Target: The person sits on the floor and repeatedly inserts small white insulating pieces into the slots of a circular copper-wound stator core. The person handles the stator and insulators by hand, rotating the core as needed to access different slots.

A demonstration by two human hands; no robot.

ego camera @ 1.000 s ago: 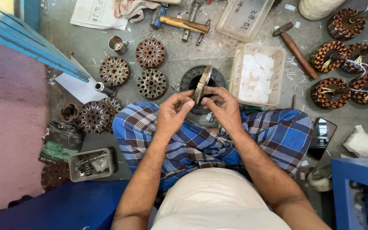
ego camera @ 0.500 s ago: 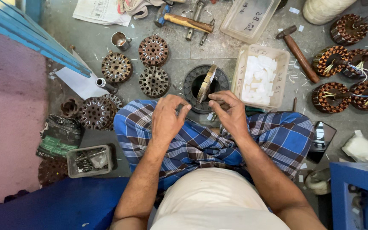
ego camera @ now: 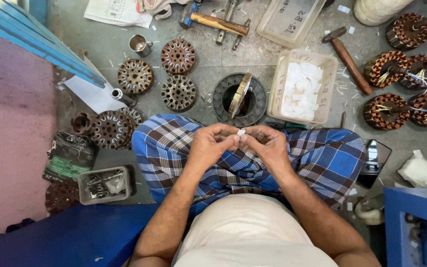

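Two hands met over the checked lap, pinching one white slip.
Left hand and right hand were clenched fingertip to fingertip on the small paper slip, apparently folding it; next likely needed: the round core standing just ahead.

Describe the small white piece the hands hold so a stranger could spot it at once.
Start at the blue checked cloth over the lap. Above it the left hand and right hand meet, fingertips pinching a white slip. It is the only white scrap held off the floor, apart from those in the tray.
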